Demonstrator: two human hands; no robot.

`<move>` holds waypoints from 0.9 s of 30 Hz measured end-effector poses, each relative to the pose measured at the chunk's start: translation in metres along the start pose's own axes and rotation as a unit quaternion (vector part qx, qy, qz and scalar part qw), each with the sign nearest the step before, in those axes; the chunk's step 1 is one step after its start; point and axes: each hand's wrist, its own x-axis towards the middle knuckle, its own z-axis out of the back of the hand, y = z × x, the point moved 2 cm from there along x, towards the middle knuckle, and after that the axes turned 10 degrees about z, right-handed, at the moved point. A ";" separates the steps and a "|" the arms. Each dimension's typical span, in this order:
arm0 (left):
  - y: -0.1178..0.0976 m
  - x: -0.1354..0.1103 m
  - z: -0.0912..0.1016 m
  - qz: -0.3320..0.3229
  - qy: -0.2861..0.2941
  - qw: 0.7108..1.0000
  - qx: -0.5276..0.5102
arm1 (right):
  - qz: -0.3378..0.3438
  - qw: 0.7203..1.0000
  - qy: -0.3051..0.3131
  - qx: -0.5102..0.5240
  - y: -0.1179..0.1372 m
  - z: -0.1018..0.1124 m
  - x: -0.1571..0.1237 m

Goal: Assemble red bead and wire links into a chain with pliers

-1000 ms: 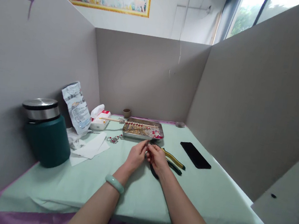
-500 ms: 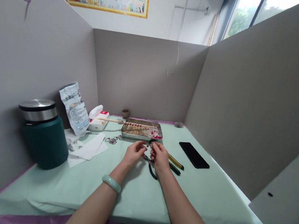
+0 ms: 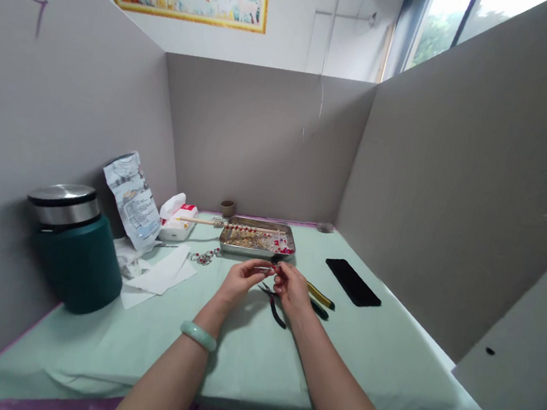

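My left hand [image 3: 241,281] and my right hand [image 3: 293,291] meet above the middle of the table, thumbs and fingers pinched. Small red beads [image 3: 274,269] show between the two sets of fingertips; how they are joined is too small to make out. Below the hands lie black-handled pliers [image 3: 277,314], their jaws pointing left. Another tool with a yellow handle [image 3: 320,296] and a dark one lies partly hidden behind my right hand. Just beyond my fingers stands a metal tray [image 3: 240,251] of gold-coloured bits and red beads. A beaded stick [image 3: 201,222] rests across it.
A beaded chain [image 3: 205,256] lies left of the tray. Further left are white paper [image 3: 164,272], a tissue pack [image 3: 179,223], a foil bag [image 3: 133,203] and a green flask [image 3: 75,259]. A black phone [image 3: 352,283] lies at right. Grey partitions [image 3: 262,139] enclose the table.
My left fingertips have moved right, closing the gap to my right hand, and are now pinched at the red beads. The view has shifted slightly.
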 end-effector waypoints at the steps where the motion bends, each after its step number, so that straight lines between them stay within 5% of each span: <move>1: 0.000 0.000 0.000 -0.005 -0.002 1.000 0.011 | -0.003 1.000 0.005 0.002 0.000 0.000 0.000; 8: -0.001 0.003 0.003 -0.026 -0.040 0.999 0.014 | -0.029 0.998 0.039 0.028 -0.002 -0.001 -0.001; 17: 0.014 0.009 0.012 0.043 -0.070 0.970 -0.230 | -0.008 0.992 0.106 0.067 0.003 -0.014 -0.012; 27: 0.007 0.004 0.004 0.087 -0.016 0.960 -0.267 | -0.016 0.990 0.110 0.084 -0.004 -0.013 -0.010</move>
